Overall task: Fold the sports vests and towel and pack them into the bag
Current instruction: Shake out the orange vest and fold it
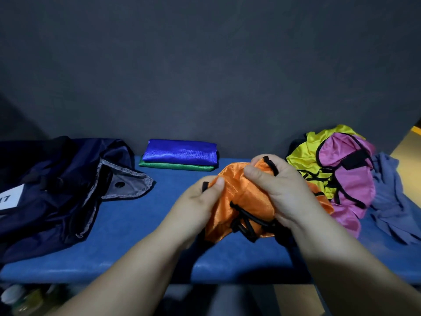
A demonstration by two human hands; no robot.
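At centre I see the left hand pinching the orange vest by its edge and the right hand clutching its top. The bag lies at left. Folded blue vest is behind, and the towel is far right.

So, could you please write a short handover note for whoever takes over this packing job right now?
Hands: the left hand pinches the black-trimmed edge of the orange vest, and the right hand grips its bunched top. The vest is held above the blue bench, not yet folded.
Done: the blue vest is folded and stacked on the folded green vest at the back.
Left: fold the orange vest, the yellow vest and pink vest heaped at right, and the grey-blue towel beside them. Then pack everything into the navy bag at left.
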